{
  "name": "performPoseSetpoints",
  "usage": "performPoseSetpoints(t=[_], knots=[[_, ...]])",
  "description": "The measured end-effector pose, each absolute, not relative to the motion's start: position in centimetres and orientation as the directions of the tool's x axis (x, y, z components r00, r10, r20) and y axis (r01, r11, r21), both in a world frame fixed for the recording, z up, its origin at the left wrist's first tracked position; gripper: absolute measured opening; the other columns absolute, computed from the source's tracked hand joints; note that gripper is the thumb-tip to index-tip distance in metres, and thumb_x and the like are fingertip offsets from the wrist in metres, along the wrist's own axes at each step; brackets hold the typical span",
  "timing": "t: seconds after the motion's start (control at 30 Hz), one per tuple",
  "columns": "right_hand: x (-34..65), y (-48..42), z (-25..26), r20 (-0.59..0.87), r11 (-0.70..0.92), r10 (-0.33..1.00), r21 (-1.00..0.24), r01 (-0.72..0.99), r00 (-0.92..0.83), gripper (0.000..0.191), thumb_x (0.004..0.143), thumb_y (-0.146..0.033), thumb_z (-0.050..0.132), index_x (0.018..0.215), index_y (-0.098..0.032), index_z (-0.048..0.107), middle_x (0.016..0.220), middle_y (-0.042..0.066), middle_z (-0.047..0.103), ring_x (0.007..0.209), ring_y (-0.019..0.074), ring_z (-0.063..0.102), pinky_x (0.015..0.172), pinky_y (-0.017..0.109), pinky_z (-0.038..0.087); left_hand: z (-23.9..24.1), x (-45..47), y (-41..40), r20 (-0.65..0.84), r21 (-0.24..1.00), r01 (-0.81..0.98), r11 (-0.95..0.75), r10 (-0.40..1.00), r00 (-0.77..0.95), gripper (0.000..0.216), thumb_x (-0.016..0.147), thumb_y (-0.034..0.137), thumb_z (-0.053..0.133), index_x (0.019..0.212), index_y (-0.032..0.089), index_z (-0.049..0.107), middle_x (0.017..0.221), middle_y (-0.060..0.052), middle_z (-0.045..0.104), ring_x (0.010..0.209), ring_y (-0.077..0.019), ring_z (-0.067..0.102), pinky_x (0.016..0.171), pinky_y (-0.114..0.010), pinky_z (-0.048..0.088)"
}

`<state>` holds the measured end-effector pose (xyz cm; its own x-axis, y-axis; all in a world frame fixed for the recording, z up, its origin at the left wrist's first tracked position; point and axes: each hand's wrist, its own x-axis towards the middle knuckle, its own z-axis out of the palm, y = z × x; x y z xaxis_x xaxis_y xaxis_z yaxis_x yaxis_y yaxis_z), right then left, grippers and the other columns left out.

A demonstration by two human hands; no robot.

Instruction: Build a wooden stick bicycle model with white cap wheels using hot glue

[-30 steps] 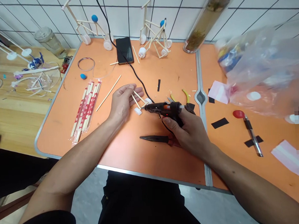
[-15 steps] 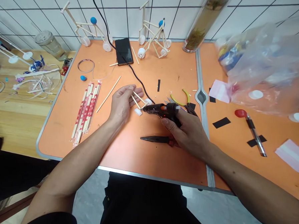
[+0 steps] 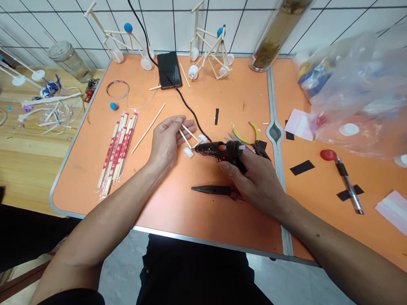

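Observation:
Pinched in my left hand [image 3: 168, 138] is a small frame of thin wooden sticks [image 3: 190, 133], with white bottle caps [image 3: 188, 152] at its near end. My right hand [image 3: 257, 172] is wrapped round a black hot glue gun [image 3: 220, 149]. Its nozzle points left and meets the frame beside the caps; whether it touches the wood I cannot tell. Below the glue gun lie black needle-nose pliers [image 3: 210, 190], their handles partly under my right hand. Yellow-handled cutters [image 3: 255, 134] rest just beyond that hand.
Wrapped chopsticks [image 3: 118, 152] and a loose stick [image 3: 148, 128] lie to the left. Two stick models [image 3: 205, 47] with cap wheels stand at the back by a phone [image 3: 169, 70]. The glue gun's black cord [image 3: 183, 103] crosses the table. A plastic bag [image 3: 364, 94] and pen [image 3: 350, 188] are right.
Almost nothing differs. The whole view has shifted very slightly; both hands, the stick frame and the glue gun keep their positions.

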<state>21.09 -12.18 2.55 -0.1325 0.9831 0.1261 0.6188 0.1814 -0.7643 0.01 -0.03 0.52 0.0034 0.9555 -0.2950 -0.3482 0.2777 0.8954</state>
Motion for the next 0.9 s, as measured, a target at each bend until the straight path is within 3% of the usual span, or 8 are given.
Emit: performPoseSetpoints(t=[0.4,0.57,0.9], knots=[[20.99,-11.85,2.42,0.223,0.270,0.962,-0.710,0.651,-0.156,0.016,0.112,-0.037,0.063,0.100,-0.026,0.061,0.071,-0.001,0.061,0.064,0.0222,0.059,0.059,0.035,0.036,0.36,-0.06,0.01,-0.301,0.883,-0.377,0.280,0.954,0.006,0.009,0.108,0.023,0.071,0.106,0.018,0.078,0.102,-0.011,0.090,0.107,-0.0251,0.090,0.108,-0.043,0.071],[21.00,-11.87,2.33,0.271,0.313,0.948,-0.684,0.659,-0.168,0.016,0.112,-0.034,0.064,0.099,-0.026,0.061,0.067,-0.004,0.054,0.058,0.0194,0.051,0.058,0.034,0.034,0.20,-0.13,0.11,-0.290,0.885,-0.377,0.273,0.957,0.014,0.008,0.107,0.019,0.070,0.107,0.018,0.078,0.102,-0.011,0.090,0.102,-0.0238,0.090,0.106,-0.043,0.071],[20.98,-11.88,2.41,0.290,0.331,0.940,-0.661,0.673,-0.178,0.012,0.112,-0.031,0.063,0.101,-0.026,0.061,0.069,-0.003,0.056,0.059,0.0203,0.052,0.058,0.033,0.033,0.03,-0.08,0.19,-0.293,0.885,-0.375,0.276,0.956,0.012,0.008,0.105,0.016,0.071,0.107,0.018,0.079,0.104,-0.011,0.090,0.103,-0.0238,0.090,0.111,-0.045,0.070]])
